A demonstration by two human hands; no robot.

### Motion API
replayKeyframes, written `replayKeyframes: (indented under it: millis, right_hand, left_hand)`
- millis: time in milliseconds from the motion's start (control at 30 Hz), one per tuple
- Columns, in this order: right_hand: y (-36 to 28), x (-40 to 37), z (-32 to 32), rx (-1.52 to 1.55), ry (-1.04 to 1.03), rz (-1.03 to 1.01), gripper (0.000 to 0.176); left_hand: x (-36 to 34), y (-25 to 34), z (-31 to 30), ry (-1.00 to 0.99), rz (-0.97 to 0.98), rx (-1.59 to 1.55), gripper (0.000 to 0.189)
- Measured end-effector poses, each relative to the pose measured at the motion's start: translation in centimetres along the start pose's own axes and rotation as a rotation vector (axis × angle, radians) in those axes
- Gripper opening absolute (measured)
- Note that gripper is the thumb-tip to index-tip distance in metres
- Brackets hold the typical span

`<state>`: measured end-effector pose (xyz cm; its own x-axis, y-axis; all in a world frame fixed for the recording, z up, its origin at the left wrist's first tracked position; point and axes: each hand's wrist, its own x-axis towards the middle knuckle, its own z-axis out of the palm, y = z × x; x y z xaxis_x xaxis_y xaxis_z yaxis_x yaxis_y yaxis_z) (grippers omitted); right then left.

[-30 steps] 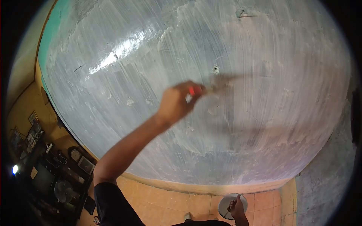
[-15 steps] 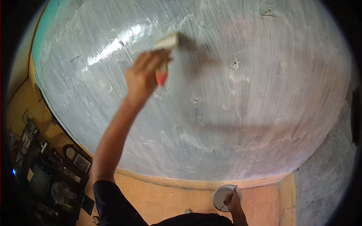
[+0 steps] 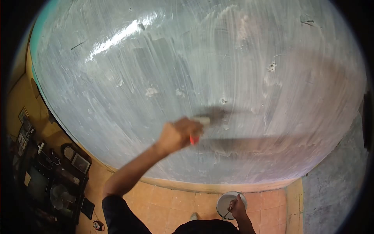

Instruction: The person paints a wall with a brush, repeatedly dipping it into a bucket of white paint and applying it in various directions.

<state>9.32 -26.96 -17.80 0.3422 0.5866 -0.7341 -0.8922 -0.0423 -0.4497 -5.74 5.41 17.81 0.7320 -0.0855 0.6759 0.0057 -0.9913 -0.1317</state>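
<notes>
Fingers (image 3: 191, 125) of the left hand (image 3: 173, 136) curl closed around a red-ended paintbrush (image 3: 202, 121), blurred at the streaked wall (image 3: 128, 85), while the right hand (image 3: 238, 208), also closed, grips the bucket (image 3: 223, 202) by its handle above orange floor tiles (image 3: 159, 197).

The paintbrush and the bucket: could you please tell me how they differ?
The paintbrush is up by the wall, in the left hand; the bucket is low, above the floor tiles, at the right hand. The paintbrush shows a red part; the bucket looks whitish and round-mouthed. Both are hand-held.
</notes>
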Motion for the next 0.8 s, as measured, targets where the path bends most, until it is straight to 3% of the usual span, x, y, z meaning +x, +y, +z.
replayKeyframes:
  millis: [100, 200, 267, 333, 467, 500, 600, 800]
  right_hand:
    - [0.4, -0.2, 1.5, -0.015, -0.015, -0.028, 0.045]
    - [1.1, -0.1, 2.0, -0.005, -0.017, -0.048, 0.045]
    - [1.5, 0.2, 2.2, 0.007, -0.016, -0.045, 0.045]
    - [1.7, 0.3, 2.5, 0.021, -0.043, -0.056, 0.045]
    - [1.8, 0.0, 3.2, 0.038, -0.045, -0.052, 0.045]
    - [1.8, -0.2, 3.2, 0.041, -0.057, -0.054, 0.045]
    - [1.4, -0.3, 3.3, 0.027, -0.056, -0.047, 0.045]
    - [0.5, -0.6, 3.0, -0.021, -0.025, -0.043, 0.044]
  left_hand:
    - [5.3, -2.7, -5.0, 0.181, -0.045, 0.102, 0.019]
    - [10.2, -3.2, -10.6, 0.412, 0.092, 0.093, 0.022]
    - [11.6, -2.8, -11.6, 0.597, 0.087, 0.326, 0.026]
    - [11.5, -3.9, -9.8, 0.775, 0.255, 0.433, 0.020]
    - [2.9, -2.4, 0.4, 0.420, 0.302, 0.455, 0.021]
    - [-0.1, -1.9, 3.9, 0.393, 0.361, 0.524, 0.022]
    - [-10.3, 2.6, 14.5, 0.305, 0.253, 0.317, 0.028]
    - [-16.7, 7.5, 20.7, 0.108, 0.115, 0.029, 0.032]
